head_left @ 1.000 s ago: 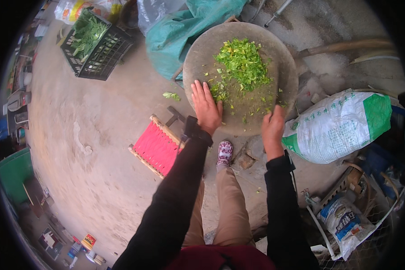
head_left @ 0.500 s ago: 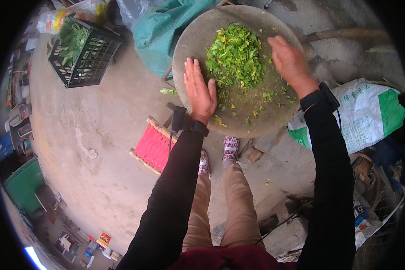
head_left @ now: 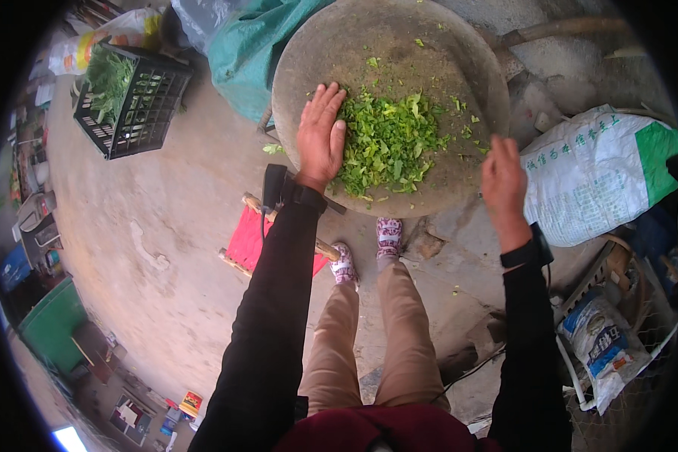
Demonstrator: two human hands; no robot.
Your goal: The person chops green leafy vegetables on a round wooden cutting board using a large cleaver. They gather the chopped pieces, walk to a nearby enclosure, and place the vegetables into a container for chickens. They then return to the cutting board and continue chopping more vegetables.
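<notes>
A pile of chopped green leaves (head_left: pixel 393 143) lies on a round grey-brown slab (head_left: pixel 339 45), with loose bits scattered to its right and beyond it. My left hand (head_left: pixel 321 139) rests at the pile's left edge, fingers stretched out and nearly together, thumb against the leaves. Over the slab's near right rim is my right hand (head_left: pixel 503 181), its fingers curled closed. Whatever it grips, if anything, is hidden from this angle. Both wrists wear black bands with small devices.
Near the slab's lower left stands a small stool with a red woven seat (head_left: pixel 247 237). A black crate of greens (head_left: pixel 139 105) sits far left, beside a teal sack (head_left: pixel 237 64). To the right lie a white-and-green sack (head_left: pixel 587 177) and a wire basket holding a bag (head_left: pixel 599 339).
The chopped leaves have shifted toward me and spread wider across the slab's near half. My right hand has moved nearer, out to the right rim. My left hand stays beside the pile.
</notes>
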